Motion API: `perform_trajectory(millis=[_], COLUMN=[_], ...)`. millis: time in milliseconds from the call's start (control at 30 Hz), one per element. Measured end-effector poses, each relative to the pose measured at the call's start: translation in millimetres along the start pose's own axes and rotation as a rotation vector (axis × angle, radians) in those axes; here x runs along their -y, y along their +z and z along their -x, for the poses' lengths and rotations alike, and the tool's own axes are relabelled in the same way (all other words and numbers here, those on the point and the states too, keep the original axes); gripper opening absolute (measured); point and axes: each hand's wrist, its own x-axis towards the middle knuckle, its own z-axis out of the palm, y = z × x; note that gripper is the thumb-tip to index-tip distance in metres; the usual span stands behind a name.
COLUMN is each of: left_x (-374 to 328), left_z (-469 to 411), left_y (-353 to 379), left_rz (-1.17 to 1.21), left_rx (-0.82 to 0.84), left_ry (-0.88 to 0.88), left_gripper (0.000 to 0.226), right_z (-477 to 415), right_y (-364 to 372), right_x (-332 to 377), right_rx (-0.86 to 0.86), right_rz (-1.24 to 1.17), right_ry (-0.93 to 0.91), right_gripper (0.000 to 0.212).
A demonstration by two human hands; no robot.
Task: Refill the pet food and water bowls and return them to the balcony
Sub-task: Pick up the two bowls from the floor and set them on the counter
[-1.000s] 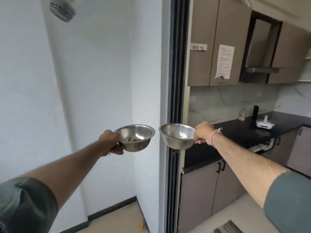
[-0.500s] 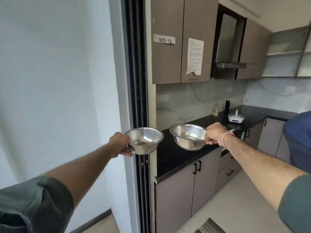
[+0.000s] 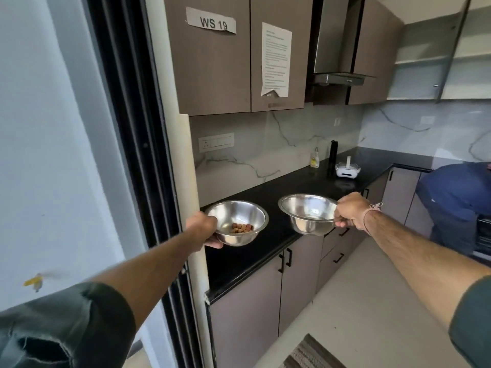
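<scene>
My left hand [image 3: 203,229] grips the rim of a steel bowl [image 3: 241,213] that has a few brown kibble pieces [image 3: 241,227] at its bottom. My right hand [image 3: 350,209] grips the rim of a second steel bowl [image 3: 305,211], which looks empty or holds clear liquid; I cannot tell which. Both bowls are held in the air, side by side and slightly apart, above the near end of the black kitchen counter [image 3: 268,251].
A black sliding door frame [image 3: 132,155] stands at the left beside a white wall. On the counter's far end are a small bottle [image 3: 315,158], a black flask [image 3: 333,155] and a white device [image 3: 347,170]. A person in blue [image 3: 457,203] bends at the right. A mat [image 3: 310,354] lies on the floor.
The view has swung right from the white wall and door frame into the kitchen. Both bowls, still held, are now over the black counter and seen more from above.
</scene>
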Motion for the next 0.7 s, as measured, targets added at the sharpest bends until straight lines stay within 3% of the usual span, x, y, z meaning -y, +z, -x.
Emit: perform_trajectory(millis=[333,700], left_x=[-19,-19], left_z=[-122,-248], left_y=[91,138], left_rz=[-0.033,0.070], left_rx=[0.009,-0.097], left_ry=[-0.078,-0.239], left_gripper=[0.033,0.039], right_z=[-145,-303], right_y=[14,72], right_x=[-13,-1], right_rx=[0.012,0.096], right_rz=[-0.053,-0.072], right_ry=[0.058,0.044], right_gripper=[0.016,0.024])
